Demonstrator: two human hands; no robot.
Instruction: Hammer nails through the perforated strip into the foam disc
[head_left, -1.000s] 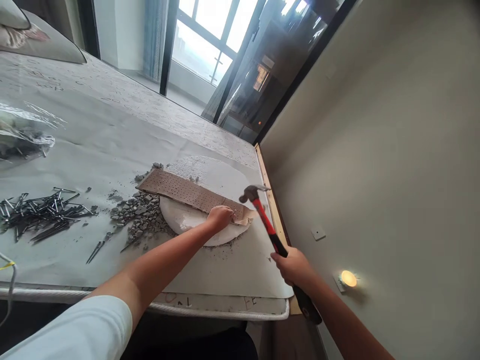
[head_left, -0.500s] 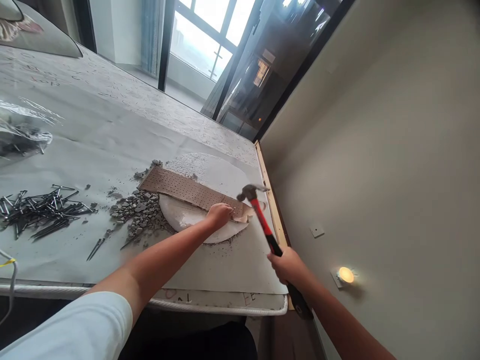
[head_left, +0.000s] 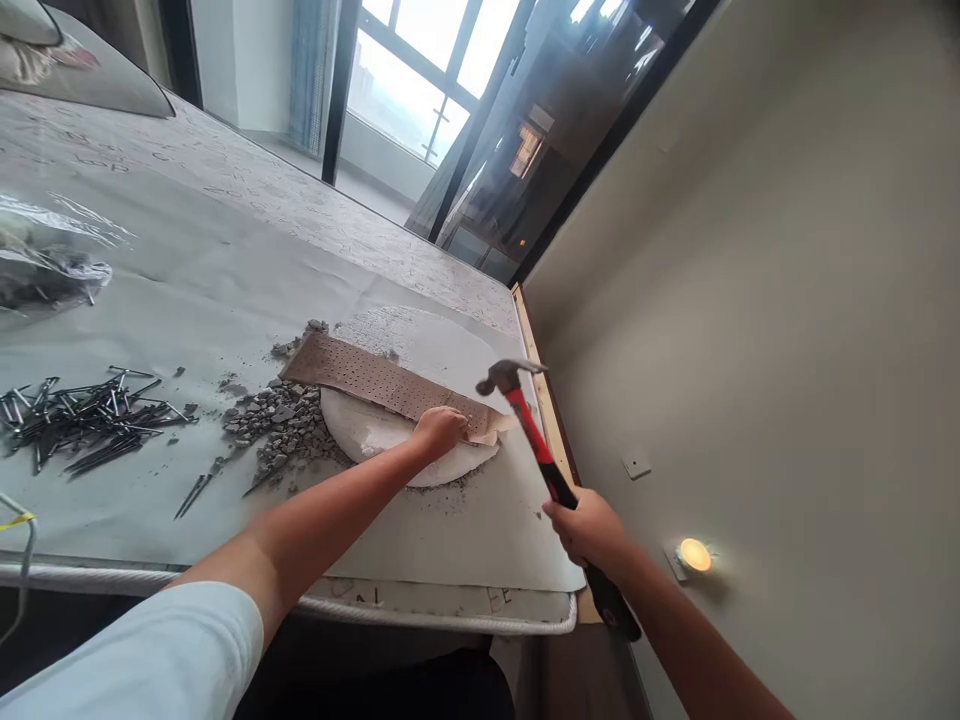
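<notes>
My right hand [head_left: 589, 525] grips a claw hammer [head_left: 532, 430] with a red and black handle, raised near the board's right end. My left hand [head_left: 441, 432] is closed at the right part of a brown board [head_left: 360, 378] dotted with many small holes; what its fingers hold, if anything, is hidden. The board lies slanted across a white round slab [head_left: 356, 425], and its right end looks torn. Grey rubble [head_left: 277, 425] is heaped by the board's left end. A pile of nails [head_left: 82, 415] lies further left, with a few loose nails [head_left: 193, 496] nearer me.
A pale sheet [head_left: 225, 270] covers the mattress [head_left: 450, 622]. On the left are a clear plastic bag [head_left: 52, 260] and a white cable [head_left: 28, 550]. A wooden edge strip [head_left: 540, 370] runs beside the wall [head_left: 750, 300], which has a lit lamp [head_left: 694, 555].
The hammer and my right hand have shifted slightly right, the head rising a little. My left hand and the board keep their places.
</notes>
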